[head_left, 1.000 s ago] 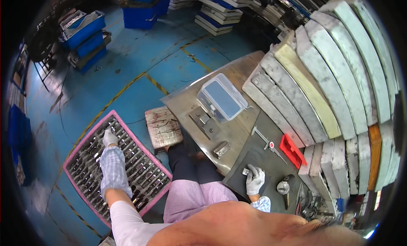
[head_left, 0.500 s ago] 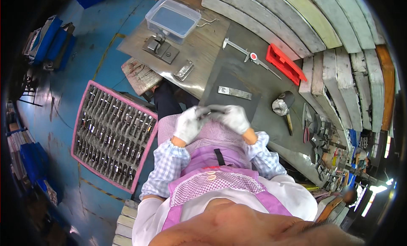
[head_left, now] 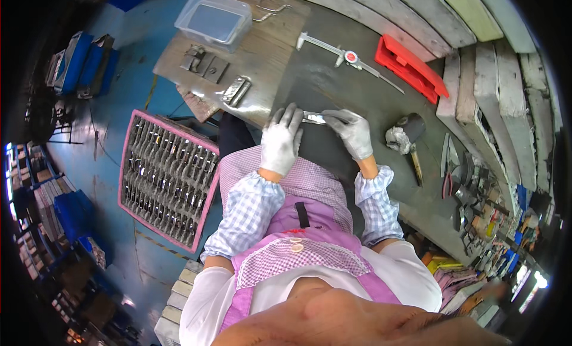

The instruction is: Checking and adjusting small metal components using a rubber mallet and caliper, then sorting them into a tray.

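A short, shiny flat metal bar (head_left: 313,118) lies on the dark work surface in front of me. My right hand (head_left: 351,134), in a white glove with grey-stained fingers, has its fingers closed over the bar's right end. At the other end is my left hand (head_left: 280,142), gloved alike, its fingers stretched out and the tips close to the bar. Whether those tips touch it I cannot tell. Left of the hands, a small metal block (head_left: 237,91) sits on the table near its edge. Beyond it is a dark metal fixture (head_left: 204,64).
Farther off stand a clear plastic box (head_left: 214,21), a dial caliper (head_left: 348,57) and a red case (head_left: 411,69). To the right lie a mallet (head_left: 408,133) and pliers (head_left: 447,184). A pink-rimmed tray (head_left: 170,179) of metal parts stands at my left.
Both hands were together over my lap, around something dark; they have moved forward and apart to the metal bar. The view has shifted slightly.
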`<state>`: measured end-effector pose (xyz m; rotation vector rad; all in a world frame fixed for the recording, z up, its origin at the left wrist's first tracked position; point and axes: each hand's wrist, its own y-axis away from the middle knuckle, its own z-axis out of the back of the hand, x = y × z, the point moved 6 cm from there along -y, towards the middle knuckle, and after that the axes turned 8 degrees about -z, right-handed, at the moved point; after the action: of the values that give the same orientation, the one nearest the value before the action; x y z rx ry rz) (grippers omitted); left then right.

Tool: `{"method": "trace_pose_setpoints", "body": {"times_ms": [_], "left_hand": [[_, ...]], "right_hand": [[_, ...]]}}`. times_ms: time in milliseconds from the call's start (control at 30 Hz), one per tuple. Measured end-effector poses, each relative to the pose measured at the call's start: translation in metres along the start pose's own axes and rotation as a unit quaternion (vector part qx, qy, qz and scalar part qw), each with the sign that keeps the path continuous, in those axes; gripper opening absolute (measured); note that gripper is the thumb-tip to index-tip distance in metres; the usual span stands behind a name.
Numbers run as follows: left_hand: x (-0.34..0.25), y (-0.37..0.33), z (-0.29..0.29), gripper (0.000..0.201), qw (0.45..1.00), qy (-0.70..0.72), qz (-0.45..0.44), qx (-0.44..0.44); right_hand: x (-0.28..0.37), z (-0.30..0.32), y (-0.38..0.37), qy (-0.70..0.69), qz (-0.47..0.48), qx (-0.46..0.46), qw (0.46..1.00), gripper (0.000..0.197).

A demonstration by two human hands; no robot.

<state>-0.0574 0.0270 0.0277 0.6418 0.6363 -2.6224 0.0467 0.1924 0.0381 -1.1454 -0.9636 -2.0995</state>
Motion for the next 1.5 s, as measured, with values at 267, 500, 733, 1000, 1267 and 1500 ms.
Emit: {"method": "trace_pose_setpoints", "body": {"times_ms": [267,500,733,1000,1267,1500], "left_hand": [[-0.006,0.0,-0.03,0.072,0.998,-0.062,-0.009,-0.025],[-0.01,0.005,-0.037,0.07,0.997,-0.08,-0.01,-0.016],[-0.01,0.001,-0.038,0.07,0.997,-0.074,-0.007,-0.013],[0.0,0.008,-0.011,0.074,0.999,0.003,0.048,-0.004],[0.052,0.071,0.07,0.038,0.938,0.332,0.099,-0.021],[0.437,0.289,0.155,0.03,0.878,-0.154,0.451,-0.053]], "right_hand": [[-0.042,0.014,0.022,0.205,0.231,-0.275,0.91,0.019],[-0.061,0.018,0.025,0.158,0.224,-0.278,0.921,0.024],[-0.04,0.018,0.031,0.238,0.186,-0.25,0.92,0.028],[-0.016,0.004,0.026,-0.004,0.079,-0.188,0.979,0.043],[0.047,-0.07,0.022,0.009,0.113,-0.027,0.993,0.024],[-0.021,-0.036,-0.022,0.348,0.13,-0.247,0.895,0.039]]}}
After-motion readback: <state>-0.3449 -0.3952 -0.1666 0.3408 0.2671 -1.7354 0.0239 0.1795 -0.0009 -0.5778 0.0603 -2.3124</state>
